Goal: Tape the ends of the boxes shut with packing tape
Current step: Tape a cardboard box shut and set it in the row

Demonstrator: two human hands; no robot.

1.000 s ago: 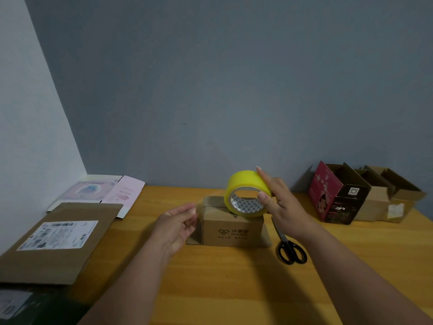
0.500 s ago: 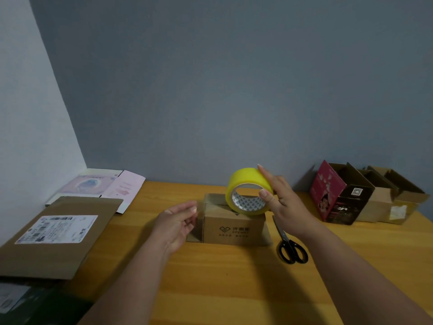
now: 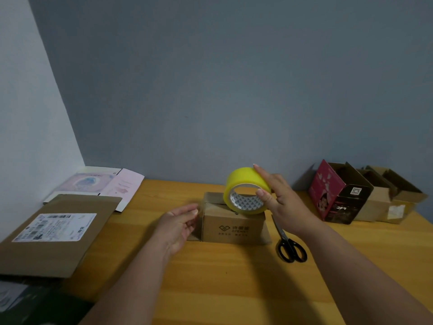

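Observation:
A small brown cardboard box [image 3: 234, 227] with a printed logo stands in the middle of the wooden table [image 3: 210, 289], its end flaps spread out at both sides. A yellow roll of packing tape [image 3: 243, 184] stands on edge on top of the box. My right hand [image 3: 284, 198] grips the roll, thumb at its inner rim and fingers over its outer face. My left hand [image 3: 179, 225] hovers by the box's left end with fingers loosely curled, holding nothing.
Black scissors [image 3: 289, 246] lie just right of the box. Three open boxes, one red and black [image 3: 337, 195] and two brown [image 3: 389, 200], stand at the back right. A flattened brown mailer [image 3: 54, 233] and flat pink cardboard [image 3: 98, 184] lie at the left.
My right hand has lifted the tape roll slightly and kept it over the box. My left hand has stayed near the box's left end.

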